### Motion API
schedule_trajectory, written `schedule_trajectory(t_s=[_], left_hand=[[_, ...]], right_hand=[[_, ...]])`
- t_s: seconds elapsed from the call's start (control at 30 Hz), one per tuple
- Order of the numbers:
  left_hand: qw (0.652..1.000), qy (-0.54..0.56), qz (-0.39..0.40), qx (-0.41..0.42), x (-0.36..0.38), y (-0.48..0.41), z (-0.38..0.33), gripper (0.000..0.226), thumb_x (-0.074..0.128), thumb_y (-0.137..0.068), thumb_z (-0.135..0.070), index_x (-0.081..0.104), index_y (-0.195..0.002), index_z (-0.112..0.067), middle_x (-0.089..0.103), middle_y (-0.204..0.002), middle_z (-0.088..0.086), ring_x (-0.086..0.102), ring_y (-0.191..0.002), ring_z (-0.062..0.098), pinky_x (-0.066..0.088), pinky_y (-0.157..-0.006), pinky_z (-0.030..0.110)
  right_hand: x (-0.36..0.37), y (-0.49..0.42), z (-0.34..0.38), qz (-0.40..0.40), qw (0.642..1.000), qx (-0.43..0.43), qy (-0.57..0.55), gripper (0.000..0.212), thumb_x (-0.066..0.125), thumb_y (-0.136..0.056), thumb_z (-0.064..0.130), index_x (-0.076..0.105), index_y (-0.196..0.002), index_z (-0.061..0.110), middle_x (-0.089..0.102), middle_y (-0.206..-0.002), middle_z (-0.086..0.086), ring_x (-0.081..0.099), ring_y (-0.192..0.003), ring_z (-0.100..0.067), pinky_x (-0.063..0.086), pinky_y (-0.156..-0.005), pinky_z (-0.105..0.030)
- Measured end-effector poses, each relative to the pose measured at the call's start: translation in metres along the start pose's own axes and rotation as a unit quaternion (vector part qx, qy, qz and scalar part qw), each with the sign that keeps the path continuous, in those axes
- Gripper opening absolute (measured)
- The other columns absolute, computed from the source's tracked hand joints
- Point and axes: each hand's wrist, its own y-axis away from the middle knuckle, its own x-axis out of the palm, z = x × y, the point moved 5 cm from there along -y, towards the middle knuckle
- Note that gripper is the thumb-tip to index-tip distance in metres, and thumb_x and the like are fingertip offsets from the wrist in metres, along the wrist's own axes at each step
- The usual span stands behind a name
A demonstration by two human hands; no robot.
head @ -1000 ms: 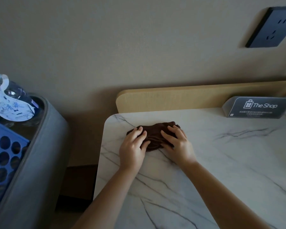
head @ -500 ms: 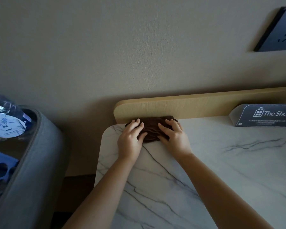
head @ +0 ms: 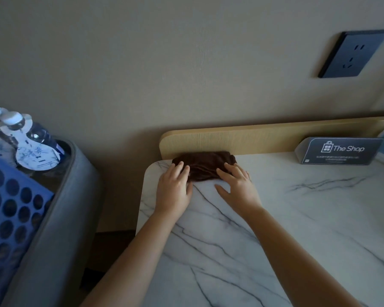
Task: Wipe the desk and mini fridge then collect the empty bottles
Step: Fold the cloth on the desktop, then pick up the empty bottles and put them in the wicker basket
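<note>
We find both hands at the far left corner of the bench (head: 297, 218), in the middle of the frame, where the marble-patterned top meets its wooden back rail (head: 264, 140). The left hand (head: 174, 185) lies close to the bench's rounded left edge, with only a narrow strip of top between it and the drop. The back rail blocks any way further up the frame. Open bench runs to the right and toward the bottom of the frame, on either side of the forearms.

The left hand is flat, fingers straight and close together, its fingertips pressing on the left end of the brown cloth (head: 205, 166). The right hand (head: 237, 185) is spread, its fingers laid over the cloth's right end and its thumb stretched out on the bare top. Neither hand curls round the cloth; we see them only pressing it down. The cloth is bunched into a long strip, and its far edge touches the foot of the back rail.

Further right, a dark sign (head: 339, 151) reading "The Shop" stands by the rail, well apart from the right hand. Above it, at the upper right, a dark socket (head: 353, 54) sits in the beige wall. At the left of the frame, across a gap from the bench, a grey bin (head: 60, 229) holds a blue perforated basket (head: 11, 207) and clear bottles (head: 34, 142) with white caps and paper tags.
</note>
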Motion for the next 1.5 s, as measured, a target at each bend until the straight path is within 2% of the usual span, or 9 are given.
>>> schedule_trajectory(t_s=[0.2,0.4,0.57,0.63,0.73,1.07,1.2,1.33,1.5], left_hand=[[0.999,0.012,-0.037,0.03,-0.032,0.069,-0.035,0.032,0.072,-0.073,-0.009,0.066,-0.103,-0.002,0.064,-0.112,0.015,0.061,-0.103,0.031,0.052,-0.082,0.041],[0.999,0.034,-0.04,0.006,-0.052,0.146,-0.057,0.028,0.067,-0.075,-0.017,0.069,-0.1,-0.005,0.067,-0.111,0.011,0.063,-0.103,0.029,0.054,-0.08,0.039],[0.998,0.056,-0.036,0.013,-0.066,0.193,-0.071,0.03,0.06,-0.076,-0.023,0.07,-0.099,-0.006,0.067,-0.11,0.01,0.063,-0.102,0.028,0.055,-0.079,0.037],[0.997,0.065,-0.035,0.018,-0.071,0.209,-0.074,0.032,0.053,-0.081,-0.026,0.07,-0.1,-0.006,0.067,-0.111,0.011,0.063,-0.103,0.028,0.055,-0.079,0.039],[0.995,0.086,-0.031,0.026,-0.077,0.229,-0.078,0.038,0.045,-0.083,-0.028,0.069,-0.102,-0.005,0.066,-0.112,0.011,0.062,-0.105,0.028,0.054,-0.081,0.04],[0.989,0.126,-0.011,0.081,-0.074,0.283,-0.094,0.037,0.045,-0.082,-0.027,0.07,-0.1,-0.006,0.066,-0.112,0.01,0.061,-0.106,0.028,0.051,-0.083,0.038],[0.984,0.144,0.003,0.102,-0.068,0.298,-0.109,0.036,0.046,-0.083,-0.027,0.069,-0.101,-0.006,0.065,-0.113,0.009,0.051,-0.111,0.022,0.046,-0.088,0.036],[0.978,0.148,0.028,0.142,-0.069,0.311,-0.129,0.037,0.045,-0.083,-0.026,0.069,-0.1,-0.005,0.066,-0.112,0.011,0.061,-0.106,0.029,0.052,-0.084,0.04],[0.972,0.146,0.063,0.174,-0.076,0.334,-0.158,0.04,0.044,-0.085,-0.031,0.069,-0.104,-0.007,0.066,-0.114,0.01,0.061,-0.106,0.027,0.048,-0.087,0.037]], right_hand=[[-0.027,0.065,0.028,-0.026,0.999,-0.024,0.024,0.035,0.071,-0.076,0.019,0.066,-0.108,0.006,0.063,-0.113,-0.019,0.057,-0.107,-0.04,0.045,-0.089,-0.058],[-0.045,0.142,0.047,-0.036,0.998,-0.012,0.046,0.034,0.061,-0.077,0.027,0.067,-0.106,0.009,0.066,-0.111,-0.014,0.061,-0.105,-0.036,0.048,-0.086,-0.057],[-0.058,0.196,0.06,-0.056,0.997,-0.002,0.053,0.033,0.062,-0.076,0.026,0.069,-0.103,0.009,0.067,-0.108,-0.012,0.063,-0.101,-0.032,0.052,-0.084,-0.049],[-0.061,0.216,0.065,-0.061,0.996,0.009,0.057,0.033,0.062,-0.075,0.027,0.069,-0.102,0.01,0.068,-0.108,-0.011,0.063,-0.101,-0.032,0.053,-0.081,-0.05],[-0.062,0.243,0.069,-0.061,0.996,0.037,0.056,0.034,0.061,-0.077,0.028,0.068,-0.105,0.01,0.067,-0.111,-0.012,0.061,-0.104,-0.033,0.052,-0.083,-0.05],[-0.065,0.323,0.077,-0.074,0.985,0.114,0.11,0.035,0.059,-0.078,0.029,0.068,-0.106,0.011,0.066,-0.113,-0.01,0.061,-0.105,-0.032,0.053,-0.083,-0.047],[-0.072,0.355,0.079,-0.069,0.977,0.144,0.14,0.031,0.058,-0.086,0.031,0.068,-0.109,0.012,0.066,-0.115,-0.009,0.06,-0.108,-0.031,0.049,-0.087,-0.046],[-0.084,0.383,0.079,-0.083,0.97,0.181,0.141,0.032,0.059,-0.084,0.031,0.067,-0.109,0.014,0.066,-0.115,-0.008,0.06,-0.107,-0.031,0.049,-0.086,-0.048],[-0.103,0.421,0.085,-0.105,0.962,0.212,0.135,0.031,0.067,-0.08,0.027,0.066,-0.11,0.017,0.065,-0.116,-0.006,0.059,-0.11,-0.029,0.048,-0.087,-0.049]])
